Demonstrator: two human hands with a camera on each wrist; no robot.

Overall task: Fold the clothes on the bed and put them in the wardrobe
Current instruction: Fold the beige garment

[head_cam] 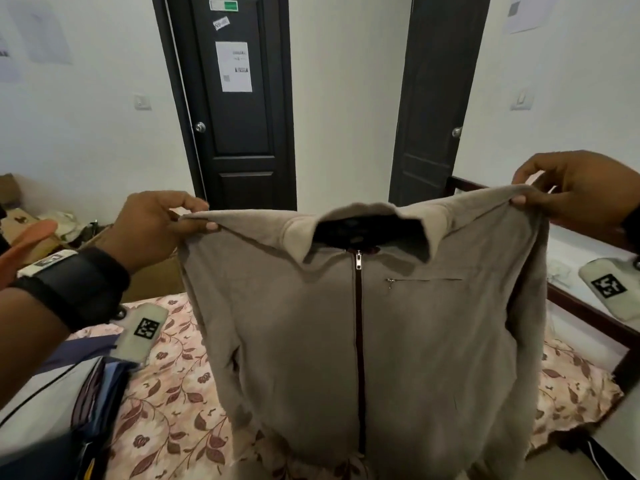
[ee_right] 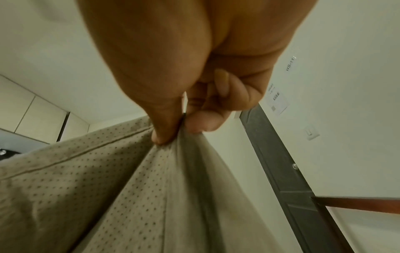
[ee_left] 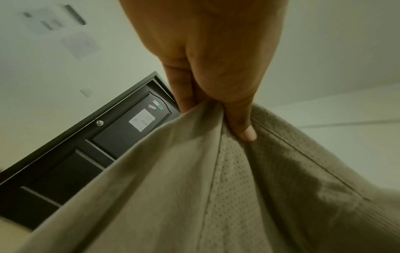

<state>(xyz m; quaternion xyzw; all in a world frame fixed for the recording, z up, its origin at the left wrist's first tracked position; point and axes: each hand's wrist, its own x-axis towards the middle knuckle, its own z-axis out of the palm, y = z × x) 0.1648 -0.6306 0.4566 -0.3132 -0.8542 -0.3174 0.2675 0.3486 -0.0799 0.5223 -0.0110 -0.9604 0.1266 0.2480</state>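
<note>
Both hands (head_cam: 152, 223) (head_cam: 581, 192) pinch shoulders of beige zip-front jacket (head_cam: 363, 323), hanging spread.

Two dark doors (head_cam: 239, 109); wall switch (head_cam: 142, 101).

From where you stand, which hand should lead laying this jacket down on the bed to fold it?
Probably the left hand. Both hands pinch the beige jacket at its shoulders, but the left hangs over the floral bedsheet, while the right hand hangs above the bed's wooden frame.
</note>
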